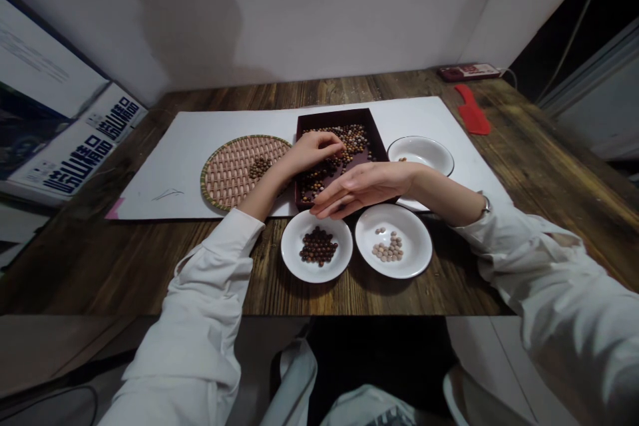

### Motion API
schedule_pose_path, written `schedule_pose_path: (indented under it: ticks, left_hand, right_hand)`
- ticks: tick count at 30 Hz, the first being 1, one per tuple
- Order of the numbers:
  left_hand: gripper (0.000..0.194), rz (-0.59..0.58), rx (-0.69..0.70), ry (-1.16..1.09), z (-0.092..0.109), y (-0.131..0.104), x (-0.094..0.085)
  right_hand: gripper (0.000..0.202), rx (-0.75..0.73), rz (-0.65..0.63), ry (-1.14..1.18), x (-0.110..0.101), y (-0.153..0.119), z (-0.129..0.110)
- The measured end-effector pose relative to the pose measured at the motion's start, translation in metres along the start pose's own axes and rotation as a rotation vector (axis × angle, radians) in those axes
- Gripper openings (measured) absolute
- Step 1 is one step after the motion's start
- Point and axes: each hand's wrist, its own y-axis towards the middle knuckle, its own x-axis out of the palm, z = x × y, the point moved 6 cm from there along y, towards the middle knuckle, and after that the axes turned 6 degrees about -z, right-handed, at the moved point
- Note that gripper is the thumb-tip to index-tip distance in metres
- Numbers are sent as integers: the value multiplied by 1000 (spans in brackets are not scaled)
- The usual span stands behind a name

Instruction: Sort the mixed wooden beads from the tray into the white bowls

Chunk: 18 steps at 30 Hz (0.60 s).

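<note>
My left hand (315, 150) reaches over the dark red box (382, 150) of mixed beads (353, 138). Its fingers are curled together, and whatever lies in them is hidden. Across the box's near edge stretches my right hand (367, 185), fingers extended, their tips close above the rim of a white bowl (290, 249). That bowl contains dark brown beads (318, 245). Just below my right hand, a second white bowl (419, 256) has pale beige beads (388, 249) in it. Nothing shows between my right fingers, though their underside is partly out of sight.
A woven tray (224, 173) with a small heap of beads (259, 166) lies left of the box. At right stands another white bowl (429, 153) with a few yellowish beads. A red comb-like piece (472, 112) and a phone-like device (468, 72) lie behind. Printed boxes (74, 146) stand left.
</note>
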Motion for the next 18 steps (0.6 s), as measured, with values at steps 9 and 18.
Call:
schedule_pose_path:
  ticks: [9, 18]
  left_hand:
    - [32, -6, 1, 12, 0, 0, 0]
    - [32, -14, 16, 46, 3, -1, 1]
  right_hand:
    - [38, 2, -9, 8, 0, -1, 1]
    - [43, -25, -69, -13, 1, -1, 0]
